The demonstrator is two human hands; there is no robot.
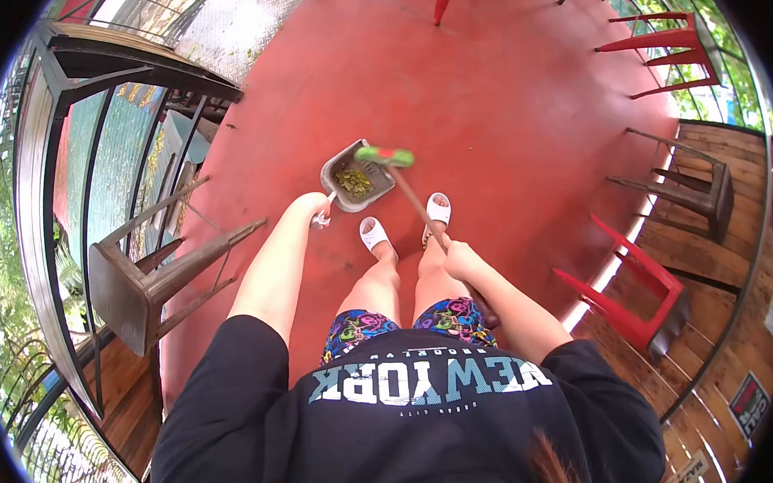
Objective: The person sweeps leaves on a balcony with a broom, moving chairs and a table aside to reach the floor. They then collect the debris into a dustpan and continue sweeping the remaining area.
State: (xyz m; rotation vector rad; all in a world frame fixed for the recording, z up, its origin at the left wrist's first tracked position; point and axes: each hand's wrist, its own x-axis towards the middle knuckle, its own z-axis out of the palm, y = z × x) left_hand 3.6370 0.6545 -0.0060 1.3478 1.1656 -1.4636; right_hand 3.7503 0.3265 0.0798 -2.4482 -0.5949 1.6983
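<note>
My left hand [314,205] is closed around the handle of a grey dustpan [378,187], held just in front of my feet. A heap of yellow-green leaves [354,183] lies inside the pan. My right hand [462,258] grips the brown stick of a broom [416,201], which slants forward and to the left. The green and red broom head [385,157], blurred by motion, overlaps the pan's far right edge in this view. My feet in white slides [372,233] stand apart behind the dustpan.
Smooth red floor [502,102] spreads ahead. A dark wooden stool [133,288] stands close on the left, below a railing-side counter [127,54]. To the right are a red metal stool [638,301], a brown stool [698,191] and another red one [680,51].
</note>
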